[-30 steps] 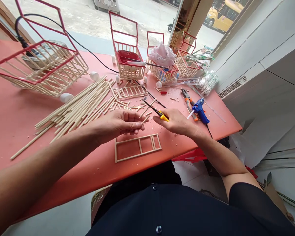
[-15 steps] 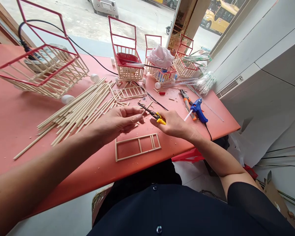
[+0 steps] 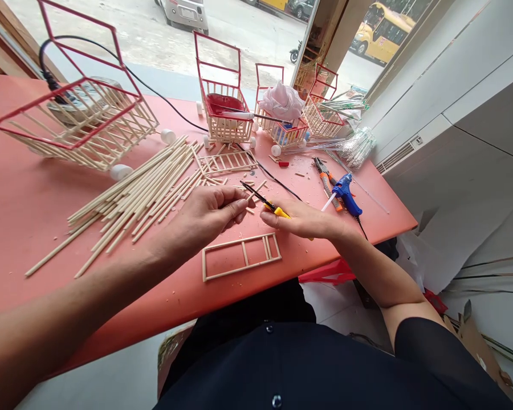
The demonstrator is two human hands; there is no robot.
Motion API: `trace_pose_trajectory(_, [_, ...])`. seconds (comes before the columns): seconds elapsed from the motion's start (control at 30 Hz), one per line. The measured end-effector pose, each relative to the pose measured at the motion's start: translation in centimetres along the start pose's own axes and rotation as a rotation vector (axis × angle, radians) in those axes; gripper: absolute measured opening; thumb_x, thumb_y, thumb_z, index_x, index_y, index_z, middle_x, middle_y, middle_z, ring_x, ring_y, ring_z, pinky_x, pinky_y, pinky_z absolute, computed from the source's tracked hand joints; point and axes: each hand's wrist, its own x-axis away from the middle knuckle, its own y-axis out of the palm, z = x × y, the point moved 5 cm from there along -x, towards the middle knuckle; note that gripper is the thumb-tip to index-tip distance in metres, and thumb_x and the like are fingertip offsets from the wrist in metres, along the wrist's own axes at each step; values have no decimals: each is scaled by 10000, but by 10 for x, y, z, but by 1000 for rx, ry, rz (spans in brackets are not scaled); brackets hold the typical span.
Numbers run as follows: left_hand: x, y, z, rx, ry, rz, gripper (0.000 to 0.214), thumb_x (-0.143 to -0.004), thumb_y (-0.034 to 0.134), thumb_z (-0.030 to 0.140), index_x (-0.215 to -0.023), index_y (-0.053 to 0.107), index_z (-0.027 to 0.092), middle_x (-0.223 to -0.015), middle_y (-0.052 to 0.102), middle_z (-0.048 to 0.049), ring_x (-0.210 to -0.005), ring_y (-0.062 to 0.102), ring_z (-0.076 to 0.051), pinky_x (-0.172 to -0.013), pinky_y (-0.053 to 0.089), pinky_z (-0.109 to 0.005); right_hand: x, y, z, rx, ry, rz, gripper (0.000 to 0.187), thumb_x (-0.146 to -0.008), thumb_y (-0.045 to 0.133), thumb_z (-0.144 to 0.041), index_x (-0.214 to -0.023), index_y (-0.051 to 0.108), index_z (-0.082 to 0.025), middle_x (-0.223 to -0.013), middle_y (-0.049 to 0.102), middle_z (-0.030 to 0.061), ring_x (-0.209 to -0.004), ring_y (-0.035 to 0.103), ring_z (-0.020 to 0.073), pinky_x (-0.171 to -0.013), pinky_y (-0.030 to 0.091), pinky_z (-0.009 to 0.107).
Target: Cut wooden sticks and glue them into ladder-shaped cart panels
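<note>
My left hand (image 3: 217, 209) pinches a short wooden stick (image 3: 261, 186) between thumb and fingertips. In my right hand (image 3: 305, 219) are pliers with yellow handles (image 3: 281, 212) and dark jaws, which lie across the stick. Whether the jaws bite into it I cannot tell. Just below both hands, a flat rectangular stick frame (image 3: 244, 254) with several crossbars lies on the pink table (image 3: 154, 296). Left of my left hand is a pile of long wooden sticks (image 3: 141, 191). A ladder-like stick panel (image 3: 228, 162) lies beyond the hands.
Stick-built carts with red rims stand along the back, including a large cart (image 3: 98, 134) and a smaller cart (image 3: 226, 130) holding a red container. To the right lie a blue glue gun (image 3: 346, 193) and orange-handled pliers (image 3: 325, 176). Clear-wrapped bundles (image 3: 359, 145) sit behind.
The yellow-handled pliers have turned in my right hand, and their jaws now show more edge-on. My left forearm has shifted slightly lower. The whole view has moved a little.
</note>
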Motion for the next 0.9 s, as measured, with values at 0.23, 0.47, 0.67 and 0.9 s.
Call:
trace_pose_trajectory(0.23, [-3,3,-2,112,-2,-38,277,-809,871,405,-801,745,159,-579,485,30,-509,360,-84,-474,241,-221,3,-2,-1,-161,-27,-67,598,-1022,585,-767,-1125,631,-179,-989,646,44,-851,576,178,-627,419,260])
trace_pose_trajectory(0.47, [-6,4,-4,288,-68,-81,395,-738,989,452,-839,784,131,-605,496,26,-495,317,-49,-464,200,-197,-1,-4,-1,-176,-147,-51,634,-996,577,-805,-1055,639,-177,-1018,662,61,-957,616,212,-802,477,317])
trace_pose_trajectory(0.67, [-3,5,-4,248,-19,-67,296,-818,931,400,-876,786,149,-615,503,26,-500,359,-65,-452,236,-196,-4,-4,2,-170,-184,-25,657,-1008,559,-817,-1086,661,-173,-995,660,58,-935,617,215,-846,484,340])
trace_pose_trajectory(0.9, [-2,6,0,251,-12,-52,247,-877,872,357,-951,773,143,-629,484,38,-507,344,-67,-461,220,-192,-7,-4,6,-93,-235,91,600,-1051,576,-757,-1146,723,-184,-1131,753,94,-1101,662,261,-1003,515,372])
